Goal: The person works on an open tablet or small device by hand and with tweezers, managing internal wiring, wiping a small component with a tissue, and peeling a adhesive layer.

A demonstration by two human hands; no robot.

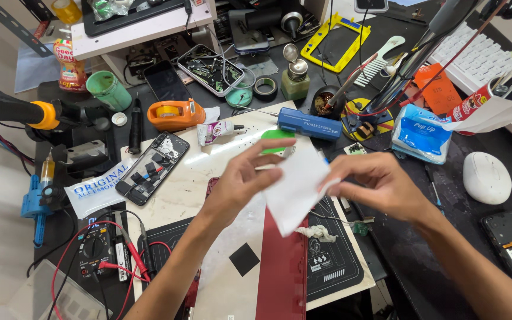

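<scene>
Tissue [296,188], thin, white, both hands' grip

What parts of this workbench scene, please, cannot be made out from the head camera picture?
- Head view: the white sheet, held by the left hand and right hand, hides the bench beneath it.
- The dark red panel runs off the bottom edge.
- The white keyboard is cut by the right edge and crossed by cables.
- Parts in the clear tray are too small to identify.
</scene>
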